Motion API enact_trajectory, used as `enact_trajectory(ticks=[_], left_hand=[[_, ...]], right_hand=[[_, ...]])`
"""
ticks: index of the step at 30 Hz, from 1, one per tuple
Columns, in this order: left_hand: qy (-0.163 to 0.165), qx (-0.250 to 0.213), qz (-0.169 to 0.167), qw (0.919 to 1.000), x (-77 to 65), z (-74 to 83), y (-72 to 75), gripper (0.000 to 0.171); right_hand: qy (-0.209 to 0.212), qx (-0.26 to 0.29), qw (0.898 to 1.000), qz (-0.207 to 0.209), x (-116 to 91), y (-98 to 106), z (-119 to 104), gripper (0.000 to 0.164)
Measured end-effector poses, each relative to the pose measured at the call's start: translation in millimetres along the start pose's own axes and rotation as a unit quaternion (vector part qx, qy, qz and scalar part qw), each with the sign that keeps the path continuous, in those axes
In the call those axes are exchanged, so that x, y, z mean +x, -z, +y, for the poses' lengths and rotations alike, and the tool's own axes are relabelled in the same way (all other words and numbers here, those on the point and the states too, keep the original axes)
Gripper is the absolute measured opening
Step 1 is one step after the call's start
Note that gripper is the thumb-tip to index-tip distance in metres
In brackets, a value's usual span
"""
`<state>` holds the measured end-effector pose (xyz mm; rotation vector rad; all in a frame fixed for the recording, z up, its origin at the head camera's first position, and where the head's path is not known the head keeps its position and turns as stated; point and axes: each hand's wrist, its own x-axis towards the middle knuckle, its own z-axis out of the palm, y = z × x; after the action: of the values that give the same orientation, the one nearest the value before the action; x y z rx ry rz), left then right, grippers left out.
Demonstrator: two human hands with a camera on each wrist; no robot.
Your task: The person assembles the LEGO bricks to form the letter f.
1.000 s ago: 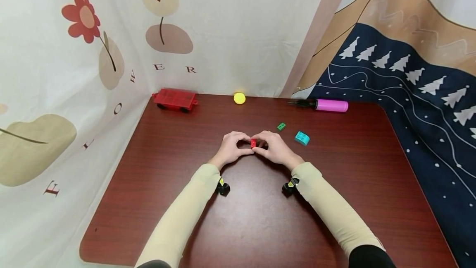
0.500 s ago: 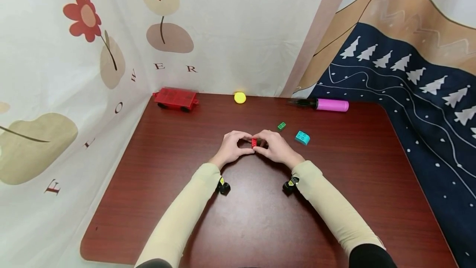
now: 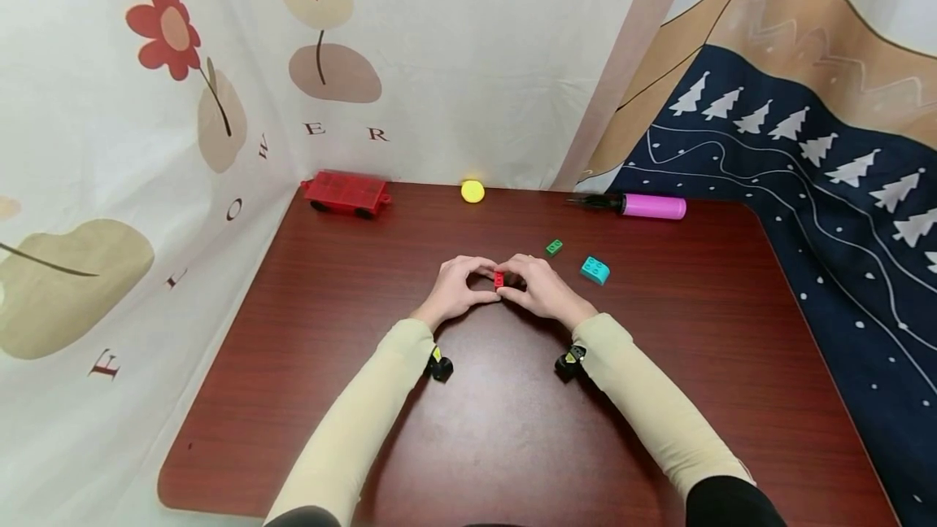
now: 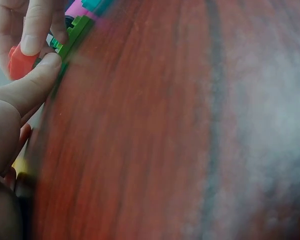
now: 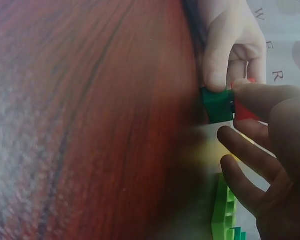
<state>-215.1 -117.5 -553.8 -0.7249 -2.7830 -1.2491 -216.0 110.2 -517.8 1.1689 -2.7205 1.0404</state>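
Note:
In the head view, both hands meet over the middle of the table around a small red toy brick (image 3: 499, 280). My right hand (image 3: 540, 286) pinches this brick, its thumb across the side in the right wrist view. Directly under the red piece is a dark green toy brick (image 5: 217, 105), which my left hand (image 3: 454, 289) grips with its thumb. A narrow studded gap shows between the two bricks in that view. From above, the red one mostly hides the green one. Close by the right hand's fingers, a light green studded brick (image 5: 223, 210) appears in the right wrist view.
Beyond the right hand lie a small green brick (image 3: 554, 247) and a larger turquoise brick (image 3: 595, 270). Along the back edge stand a red toy wagon (image 3: 346, 193), a yellow round object (image 3: 472, 191) and a pink-handled pump (image 3: 653, 206). Printed curtains (image 3: 476, 63) border the table.

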Motion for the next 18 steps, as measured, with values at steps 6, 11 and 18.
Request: enact_trajectory(ticks=[6, 11, 18], left_hand=[[0.003, -0.001, -0.003, 1.0, 1.5, 2.0, 2.0, 0.05], [0.0, 0.005, 0.001, 1.0, 3.0, 1.5, 1.9, 0.051], [-0.012, 0.002, 0.007, 0.9999, 1.1, 1.0, 0.7, 0.05]], right_hand=[[0.002, 0.011, 1.0, 0.002, -1.2, -1.8, 4.2, 0.034], [0.009, 0.005, 1.0, 0.007, -0.1, -1.4, 5.2, 0.033], [-0.009, 0.011, 1.0, 0.005, -2.8, -2.8, 3.0, 0.031]])
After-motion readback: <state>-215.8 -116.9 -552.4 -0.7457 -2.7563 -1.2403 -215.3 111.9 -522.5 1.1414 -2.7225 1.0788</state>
